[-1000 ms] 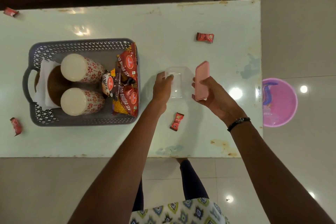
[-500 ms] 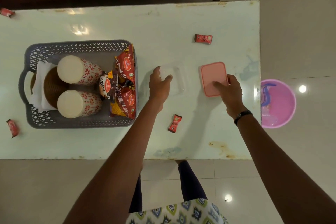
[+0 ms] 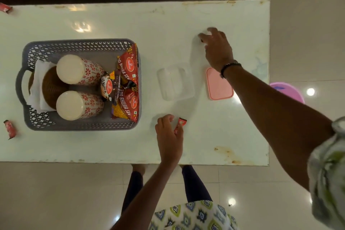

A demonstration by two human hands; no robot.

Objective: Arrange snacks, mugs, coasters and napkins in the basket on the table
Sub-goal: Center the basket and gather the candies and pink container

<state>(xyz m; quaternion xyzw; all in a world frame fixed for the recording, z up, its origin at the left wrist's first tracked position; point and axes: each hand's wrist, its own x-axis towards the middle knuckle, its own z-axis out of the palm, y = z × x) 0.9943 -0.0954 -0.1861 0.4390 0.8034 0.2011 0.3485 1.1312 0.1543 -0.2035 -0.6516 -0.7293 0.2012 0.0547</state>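
A grey basket (image 3: 82, 42) stands at the table's left. In it two flower-patterned mugs (image 3: 80, 70) (image 3: 78, 105) lie on their sides over brown coasters (image 3: 50, 87) and a white napkin (image 3: 37, 73), with red snack packets (image 3: 128, 84) along its right wall. My left hand (image 3: 169, 136) is near the front edge, its fingers pinching a small red sachet (image 3: 182, 122). My right hand (image 3: 217, 48) reaches to the far right, fingers curled down on the table where another sachet lay; that sachet is hidden under them.
A clear lidless box (image 3: 174, 81) and its pink lid (image 3: 218, 86) lie between my hands. More red sachets lie at the left edge (image 3: 10, 129) and the far left corner (image 3: 5, 8). A pink tub (image 3: 291, 91) sits on the floor to the right.
My right hand laid the pink lid flat on the table and moved up to the far sachet. My left hand let go of the clear box and came down onto the near sachet.
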